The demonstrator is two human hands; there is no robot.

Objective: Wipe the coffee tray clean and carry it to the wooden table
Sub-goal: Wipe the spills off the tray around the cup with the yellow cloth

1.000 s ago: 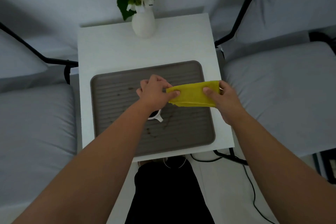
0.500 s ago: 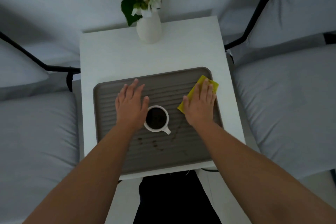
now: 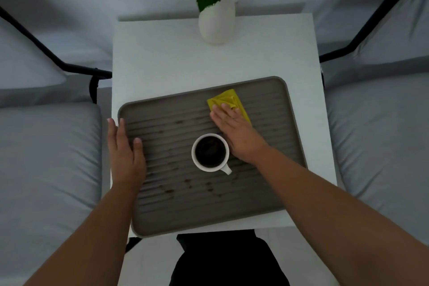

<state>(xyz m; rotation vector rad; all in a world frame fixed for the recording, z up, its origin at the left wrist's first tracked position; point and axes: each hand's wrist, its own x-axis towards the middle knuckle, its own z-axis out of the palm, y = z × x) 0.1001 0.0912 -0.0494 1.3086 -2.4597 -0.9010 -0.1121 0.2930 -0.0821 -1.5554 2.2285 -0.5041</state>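
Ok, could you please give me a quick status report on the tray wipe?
Right hand flat on yellow cloth. Left hand steadies ribbed grey tray. Coffee spots remain. White coffee mug in the way.

Matt grey-brown tray (image 3: 267, 193), plastic by the look of it, its floor ribbed in straight ridges and speckled with dark coffee stains toward 6 o'clock. At its centre, a smooth, glossy white ceramic mug (image 3: 210, 152). At 1 o'clock on the tray, a soft yellow cloth (image 3: 226, 100), creased and folded. The white side table (image 3: 162, 58) looks smooth and matt; at its 12 o'clock edge, a matt white vase (image 3: 217, 22). Grey fabric cushions (image 3: 46, 158) flank it, framed in black metal tube (image 3: 76, 68).
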